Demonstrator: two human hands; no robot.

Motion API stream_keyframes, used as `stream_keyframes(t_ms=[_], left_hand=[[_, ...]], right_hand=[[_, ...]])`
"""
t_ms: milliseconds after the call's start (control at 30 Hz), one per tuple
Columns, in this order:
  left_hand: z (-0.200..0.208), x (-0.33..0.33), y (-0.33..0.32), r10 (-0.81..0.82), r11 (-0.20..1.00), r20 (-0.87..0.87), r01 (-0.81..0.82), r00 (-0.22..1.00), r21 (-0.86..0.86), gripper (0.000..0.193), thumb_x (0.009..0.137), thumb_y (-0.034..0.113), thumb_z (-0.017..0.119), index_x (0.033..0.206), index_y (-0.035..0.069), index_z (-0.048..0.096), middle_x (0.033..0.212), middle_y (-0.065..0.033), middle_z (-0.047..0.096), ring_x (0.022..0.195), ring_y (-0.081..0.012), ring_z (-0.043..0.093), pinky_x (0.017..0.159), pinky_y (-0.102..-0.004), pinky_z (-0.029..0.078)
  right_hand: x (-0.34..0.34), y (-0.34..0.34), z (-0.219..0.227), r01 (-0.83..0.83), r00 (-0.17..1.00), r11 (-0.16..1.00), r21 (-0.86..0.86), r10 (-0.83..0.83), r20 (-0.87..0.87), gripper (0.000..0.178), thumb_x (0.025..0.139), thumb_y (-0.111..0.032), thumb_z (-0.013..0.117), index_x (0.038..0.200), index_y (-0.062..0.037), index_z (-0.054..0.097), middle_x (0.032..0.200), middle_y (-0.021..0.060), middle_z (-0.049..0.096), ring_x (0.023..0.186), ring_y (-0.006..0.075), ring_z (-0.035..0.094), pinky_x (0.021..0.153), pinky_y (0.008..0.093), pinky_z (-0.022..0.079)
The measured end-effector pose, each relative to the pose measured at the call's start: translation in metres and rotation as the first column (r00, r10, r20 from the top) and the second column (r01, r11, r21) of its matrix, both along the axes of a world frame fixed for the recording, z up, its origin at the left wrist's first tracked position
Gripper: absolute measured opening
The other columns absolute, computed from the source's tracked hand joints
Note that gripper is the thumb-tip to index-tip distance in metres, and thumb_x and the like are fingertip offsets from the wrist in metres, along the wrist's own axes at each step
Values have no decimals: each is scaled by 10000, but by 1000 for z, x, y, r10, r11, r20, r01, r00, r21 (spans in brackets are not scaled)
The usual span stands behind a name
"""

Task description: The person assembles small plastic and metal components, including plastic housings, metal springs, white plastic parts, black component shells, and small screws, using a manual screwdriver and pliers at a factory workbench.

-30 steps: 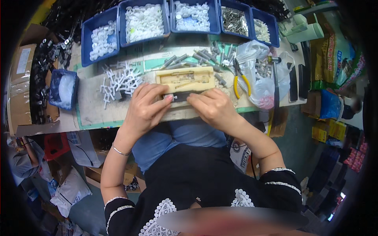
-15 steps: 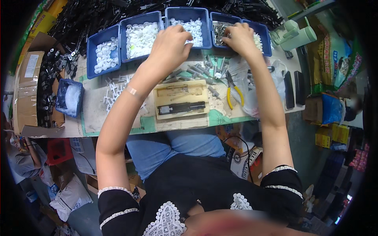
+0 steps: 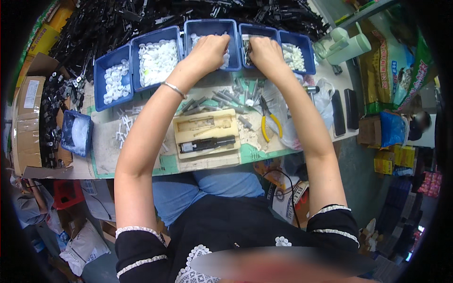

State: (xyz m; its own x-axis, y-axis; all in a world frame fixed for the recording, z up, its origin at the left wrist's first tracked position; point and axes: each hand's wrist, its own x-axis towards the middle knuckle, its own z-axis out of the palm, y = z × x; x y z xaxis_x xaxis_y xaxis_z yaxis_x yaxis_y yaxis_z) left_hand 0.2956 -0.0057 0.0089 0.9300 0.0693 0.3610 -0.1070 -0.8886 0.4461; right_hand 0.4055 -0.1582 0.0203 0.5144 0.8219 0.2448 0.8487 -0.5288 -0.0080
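Blue bins (image 3: 210, 24), your left hand (image 3: 210, 52) at white caps (image 3: 195, 40), right hand (image 3: 264, 53) at metal pins (image 3: 246, 53), grips hidden, cannot tell if closed, black part (image 3: 207, 144) in cream tray (image 3: 229, 119) on desk (image 3: 104, 131).

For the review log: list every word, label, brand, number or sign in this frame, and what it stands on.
Green-and-gold sack, right: large printed characters; not copied out here.
White carton, below the table edge: large dark lettering, partly hidden; not copied out here.
White label on the brown cardboard box, left: too small to read.
White sack, lower left: print too blurred to read.
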Motion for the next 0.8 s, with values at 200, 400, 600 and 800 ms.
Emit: stream_keyframes(t_ms=[200, 400, 600, 800], left_hand=[[24, -28, -7, 189, 960, 146, -151, 971, -238, 114, 786, 22, 587, 885, -18, 625, 817, -185, 655, 767, -303, 650, 681, -349, 502], [36, -84, -23, 303, 773, 62, -207, 951, -600, 147, 833, 77, 610, 945, -1, 663, 774, -60, 667, 684, -92, 583, 634, -235, 461], [32, -143, -39, 264, 270, -98, -171, 959, -948, 161, 916, 173, 574, 970, 25, 608, 837, 11, 592, 753, -61, 516, 693, -214, 424], [10, -190, -72, 149, -334, 63, 110, 987, -936, 210, 866, 132, 639, 1034, 32, 563, 926, -27, 610, 826, -86, 569, 753, -219, 477]], right_hand=[[-8, -6, 12, -115, 950, 985, 129, 147, -274, 183, 716, -84, 561, 853, 6, 645, 815, 217, 638, 790, 375, 619, 722, 438, 489], [-3, -7, -12, -33, 979, 985, 168, 65, -192, 135, 708, -75, 561, 786, -14, 652, 781, 207, 634, 784, 365, 619, 714, 426, 491], [-7, -13, 10, -4, 967, 855, 519, 135, -216, 84, 754, -31, 568, 807, 33, 580, 778, 178, 619, 703, 297, 649, 662, 361, 520], [-132, -29, 41, 213, 219, 650, 730, 696, -684, 116, 853, 48, 546, 895, 0, 449, 875, 97, 564, 856, 208, 647, 757, 283, 539]])
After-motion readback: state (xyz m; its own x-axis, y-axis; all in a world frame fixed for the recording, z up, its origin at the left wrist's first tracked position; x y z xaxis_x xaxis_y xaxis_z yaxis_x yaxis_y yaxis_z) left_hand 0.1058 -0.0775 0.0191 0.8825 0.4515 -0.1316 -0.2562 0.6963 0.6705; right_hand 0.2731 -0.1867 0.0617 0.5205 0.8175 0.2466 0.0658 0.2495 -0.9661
